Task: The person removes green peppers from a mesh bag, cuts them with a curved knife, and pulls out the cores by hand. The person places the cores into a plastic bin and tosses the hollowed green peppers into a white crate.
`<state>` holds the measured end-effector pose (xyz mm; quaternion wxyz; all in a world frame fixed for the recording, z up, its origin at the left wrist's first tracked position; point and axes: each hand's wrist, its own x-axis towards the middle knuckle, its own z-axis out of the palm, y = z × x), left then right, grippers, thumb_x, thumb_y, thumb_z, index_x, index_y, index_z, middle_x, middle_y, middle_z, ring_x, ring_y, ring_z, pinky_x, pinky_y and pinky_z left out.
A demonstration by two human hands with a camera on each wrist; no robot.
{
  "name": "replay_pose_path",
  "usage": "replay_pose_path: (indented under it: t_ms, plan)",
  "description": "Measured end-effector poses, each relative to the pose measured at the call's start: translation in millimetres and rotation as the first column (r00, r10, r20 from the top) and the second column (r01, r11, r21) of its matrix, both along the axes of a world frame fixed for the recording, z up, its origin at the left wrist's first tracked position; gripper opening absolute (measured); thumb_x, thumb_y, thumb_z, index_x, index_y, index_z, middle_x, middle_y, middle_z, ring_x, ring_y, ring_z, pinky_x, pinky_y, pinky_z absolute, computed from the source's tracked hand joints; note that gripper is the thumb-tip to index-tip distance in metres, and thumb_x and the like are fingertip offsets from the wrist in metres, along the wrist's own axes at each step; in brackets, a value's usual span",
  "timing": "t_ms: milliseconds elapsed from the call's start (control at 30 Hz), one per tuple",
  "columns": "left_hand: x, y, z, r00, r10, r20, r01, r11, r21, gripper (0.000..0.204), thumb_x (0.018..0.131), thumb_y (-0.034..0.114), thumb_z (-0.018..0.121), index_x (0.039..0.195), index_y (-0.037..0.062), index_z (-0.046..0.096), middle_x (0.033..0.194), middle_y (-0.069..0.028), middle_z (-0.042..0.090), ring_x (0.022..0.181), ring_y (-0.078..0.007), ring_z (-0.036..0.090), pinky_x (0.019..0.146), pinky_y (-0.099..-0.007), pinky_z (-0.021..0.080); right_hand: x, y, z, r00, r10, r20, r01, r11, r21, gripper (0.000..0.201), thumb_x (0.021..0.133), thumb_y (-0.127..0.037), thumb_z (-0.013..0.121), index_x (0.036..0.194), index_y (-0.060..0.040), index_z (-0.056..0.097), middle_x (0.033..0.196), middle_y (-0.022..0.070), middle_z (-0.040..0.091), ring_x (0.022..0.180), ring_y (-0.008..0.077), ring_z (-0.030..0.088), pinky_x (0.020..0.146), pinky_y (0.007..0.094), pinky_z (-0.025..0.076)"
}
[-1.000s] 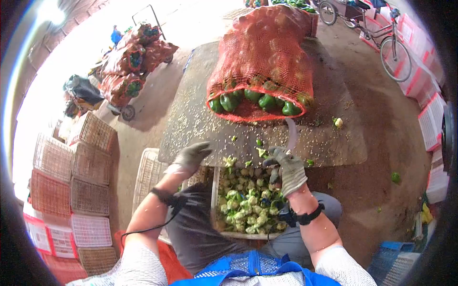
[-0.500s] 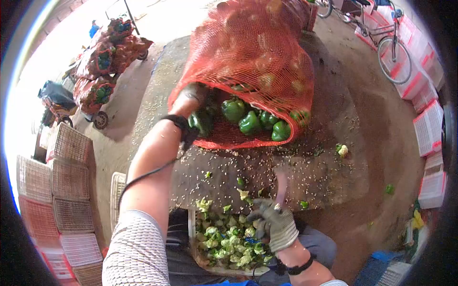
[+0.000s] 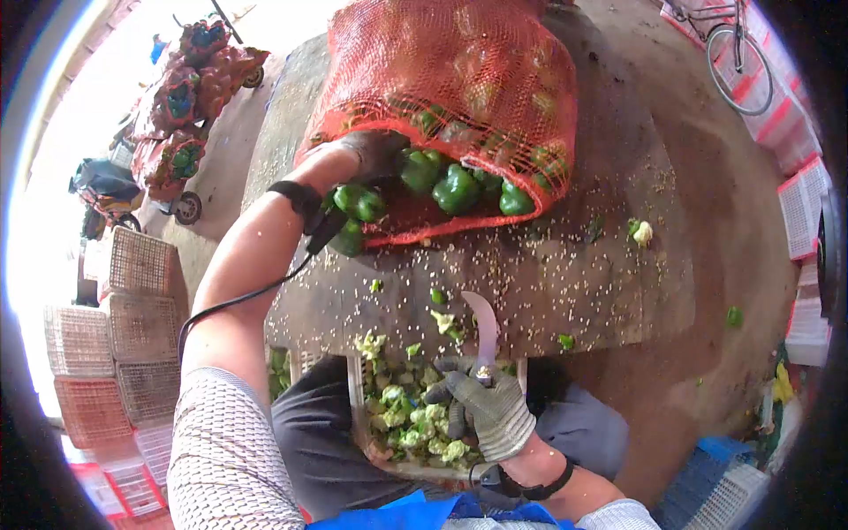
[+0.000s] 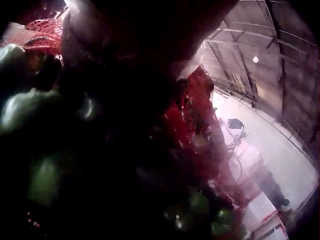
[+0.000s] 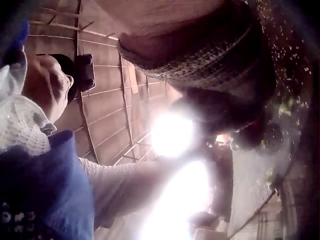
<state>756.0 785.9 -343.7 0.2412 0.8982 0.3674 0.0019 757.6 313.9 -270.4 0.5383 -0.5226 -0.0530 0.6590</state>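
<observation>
A red mesh bag (image 3: pixel 442 79) full of green bell peppers (image 3: pixel 457 189) lies on the board with its mouth toward me. My gloved left hand (image 3: pixel 375 152) reaches into the left side of that mouth, its fingers hidden among the peppers. Two peppers (image 3: pixel 359 203) lie at the left lip of the bag, below my wrist. In the dark left wrist view, blurred peppers (image 4: pixel 30 110) surround the hand. My gloved right hand (image 3: pixel 486 408) grips a curved knife (image 3: pixel 484 327), blade pointing away from me, above a crate (image 3: pixel 356 402) of pale pepper cores (image 3: pixel 415 420).
Seeds and pepper scraps are scattered over the board (image 3: pixel 609 291), with one pale core (image 3: pixel 642 233) at right. Stacked crates (image 3: pixel 141 336) stand at left, near a cart loaded with mesh bags (image 3: pixel 181 97). A bicycle (image 3: pixel 738 66) is at the far right.
My left hand has moved from the board's near edge into the bag's mouth, and peppers have shifted to its left lip. The right hand keeps the knife over the crate.
</observation>
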Motion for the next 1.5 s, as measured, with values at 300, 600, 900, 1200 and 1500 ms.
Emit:
replay_pose_path:
  t_ms: [300,600,900,1200,1500]
  plan:
    - [-23,-55,-9,0.982,-0.124,0.145,0.142,0.982,-0.125,0.038,0.084,0.013,0.065,0.122,0.0103,0.064,0.119,-0.0090,0.067,0.106,-0.0194,0.060,0.097,-0.0332,0.045,-29,-5,-21,0.949,-0.005,0.316,0.020,0.999,-0.044,0.027,0.088,-0.024,0.066,0.096,0.0024,0.069,0.078,0.0059,0.068,0.068,0.0106,0.060,0.061,0.0298,0.048]
    - [-161,-193,142,0.727,0.385,0.569,0.037,0.805,-0.592,0.037,0.092,0.026,0.067,0.122,0.0067,0.057,0.106,-0.0079,0.067,0.089,-0.0158,0.066,0.076,-0.0297,0.056,-47,2,-11,0.965,-0.093,0.246,0.090,0.996,0.027,0.027,0.091,-0.024,0.066,0.108,-0.0035,0.067,0.068,0.0008,0.059,0.049,0.0096,0.052,0.044,0.0269,0.042]
    - [-187,-343,78,0.324,0.741,0.588,0.275,0.521,-0.808,0.073,0.084,0.030,0.077,0.143,0.0081,0.040,0.130,-0.0082,0.054,0.121,-0.0244,0.053,0.104,-0.0412,0.044,-68,-5,10,0.822,-0.019,0.569,-0.086,0.984,0.157,0.024,0.089,-0.024,0.066,0.095,-0.0013,0.066,0.061,0.0025,0.051,0.057,0.0105,0.044,0.053,0.0325,0.041]
    - [-174,-350,62,0.693,-0.122,0.711,-0.106,0.958,0.267,0.054,0.080,0.020,0.078,0.126,0.0035,0.055,0.113,-0.0133,0.063,0.104,-0.0274,0.061,0.088,-0.0413,0.048,-63,-3,-13,0.605,0.014,0.796,-0.119,0.990,0.073,0.023,0.081,-0.015,0.063,0.099,-0.0007,0.067,0.082,0.0250,0.066,0.078,0.0384,0.066,0.072,0.0408,0.052]
    - [-179,-337,70,0.649,0.145,0.747,-0.106,0.989,-0.100,0.034,0.090,0.024,0.065,0.117,0.0039,0.061,0.108,-0.0116,0.065,0.097,-0.0252,0.064,0.086,-0.0419,0.050,-102,24,-29,0.370,0.058,0.927,-0.296,0.953,0.059,0.018,0.088,-0.021,0.060,0.093,-0.0037,0.063,0.078,0.0241,0.065,0.076,0.0444,0.063,0.066,0.0477,0.051]
